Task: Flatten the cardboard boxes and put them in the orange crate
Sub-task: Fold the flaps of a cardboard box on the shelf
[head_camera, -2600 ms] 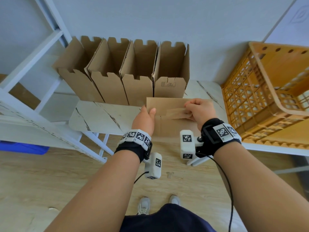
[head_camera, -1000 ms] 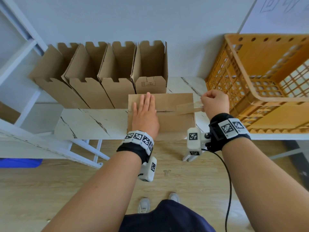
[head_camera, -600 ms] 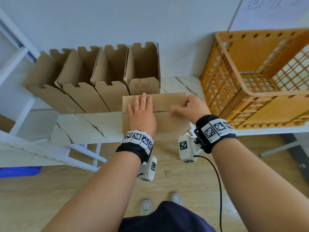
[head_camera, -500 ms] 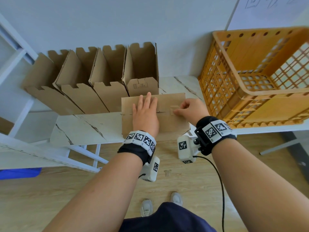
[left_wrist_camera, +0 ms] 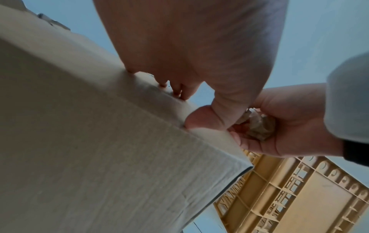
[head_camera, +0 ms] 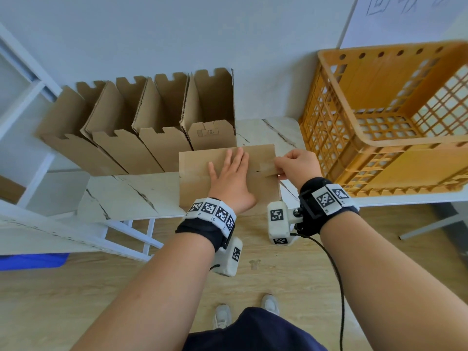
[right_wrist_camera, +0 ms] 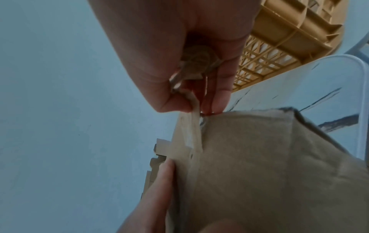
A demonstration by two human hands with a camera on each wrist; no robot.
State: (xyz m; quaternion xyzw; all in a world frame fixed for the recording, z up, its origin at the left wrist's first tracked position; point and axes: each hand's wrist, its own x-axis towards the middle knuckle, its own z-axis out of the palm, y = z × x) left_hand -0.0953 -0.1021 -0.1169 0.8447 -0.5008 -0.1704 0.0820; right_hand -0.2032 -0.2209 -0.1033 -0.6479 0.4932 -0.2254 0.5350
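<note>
A closed cardboard box (head_camera: 197, 173) stands at the near edge of the marble-patterned table (head_camera: 119, 196). My left hand (head_camera: 231, 178) lies flat on its top with straight fingers, pressing it down. My right hand (head_camera: 295, 164) pinches the strip of clear packing tape (head_camera: 266, 164) running along the top seam, at the box's right end. A crumpled wad of peeled tape (right_wrist_camera: 196, 63) sits in that palm, also seen as the wad (left_wrist_camera: 257, 124) in the left wrist view. The orange crate (head_camera: 385, 122) stands to the right, tilted toward me and empty.
Several open cardboard boxes (head_camera: 141, 122) stand in a row against the wall behind the box. A white shelf frame (head_camera: 33, 158) rises at the left. The wooden floor (head_camera: 63, 300) and my shoes lie below.
My right hand went back to the seam, took hold of the tape again and has pulled it rightward to the box's end. The left hand stays flat on the top.
</note>
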